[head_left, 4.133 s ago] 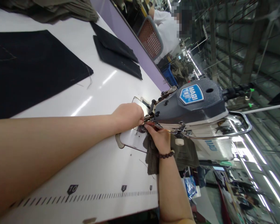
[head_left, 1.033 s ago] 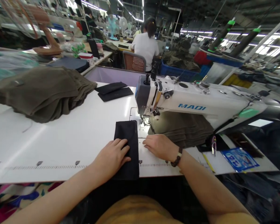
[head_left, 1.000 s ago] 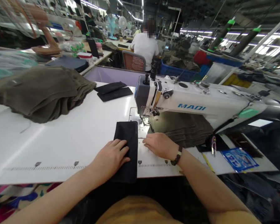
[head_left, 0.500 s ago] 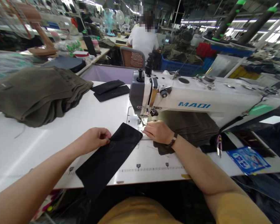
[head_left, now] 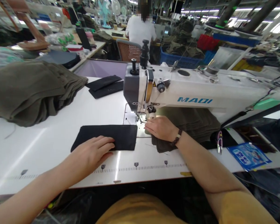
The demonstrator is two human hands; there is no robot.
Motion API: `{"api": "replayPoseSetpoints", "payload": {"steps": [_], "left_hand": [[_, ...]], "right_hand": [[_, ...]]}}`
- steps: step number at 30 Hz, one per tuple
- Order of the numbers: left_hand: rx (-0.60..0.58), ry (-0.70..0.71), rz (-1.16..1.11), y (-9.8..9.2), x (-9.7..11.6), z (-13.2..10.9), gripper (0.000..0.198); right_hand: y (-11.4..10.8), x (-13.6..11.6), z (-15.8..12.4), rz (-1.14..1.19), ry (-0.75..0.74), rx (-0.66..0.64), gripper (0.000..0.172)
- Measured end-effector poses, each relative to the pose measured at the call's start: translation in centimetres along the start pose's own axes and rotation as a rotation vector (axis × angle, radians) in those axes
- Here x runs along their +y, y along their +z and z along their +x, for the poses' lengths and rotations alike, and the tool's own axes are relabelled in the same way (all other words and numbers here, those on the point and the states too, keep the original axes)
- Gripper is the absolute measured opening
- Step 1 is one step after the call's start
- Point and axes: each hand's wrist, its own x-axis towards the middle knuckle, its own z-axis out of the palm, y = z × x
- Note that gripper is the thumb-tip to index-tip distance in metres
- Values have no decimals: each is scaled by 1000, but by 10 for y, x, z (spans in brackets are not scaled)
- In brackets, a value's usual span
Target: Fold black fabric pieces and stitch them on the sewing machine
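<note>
A black rectangular fabric piece lies flat on the white table, left of the needle area of the sewing machine. My left hand rests on it, palm down, fingers stretched out over the cloth. Beside the presser foot, my right hand has its fingers closed together; whatever is between the fingertips is hidden. Under the machine arm sits a stack of olive-brown fabric pieces, partly covered by my right hand and wrist.
A large pile of olive-brown fabric is at the left, with folded black pieces behind. Small pink-handled snips and a blue packet lie at the right. A person in white sits ahead.
The black fabric has turned from slanting over the table's front edge to lying squarely on the tabletop. My left hand went from pinching its edge to lying flat on it.
</note>
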Motion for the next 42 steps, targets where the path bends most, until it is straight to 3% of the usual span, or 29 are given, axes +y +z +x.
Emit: {"api": "replayPoseSetpoints", "payload": {"steps": [5, 10, 20, 42], "left_hand": [[-6, 67, 19, 12, -3, 32, 36], [-67, 79, 73, 22, -8, 58, 41], [-156, 85, 43, 11, -10, 97, 28], [-43, 85, 165, 31, -14, 95, 41]], "right_hand": [[0, -7, 6, -27, -64, -31, 24], [19, -14, 4, 31, -68, 25, 23], [36, -17, 1, 66, 1, 149, 27], [38, -18, 2, 78, 45, 151, 28]]}}
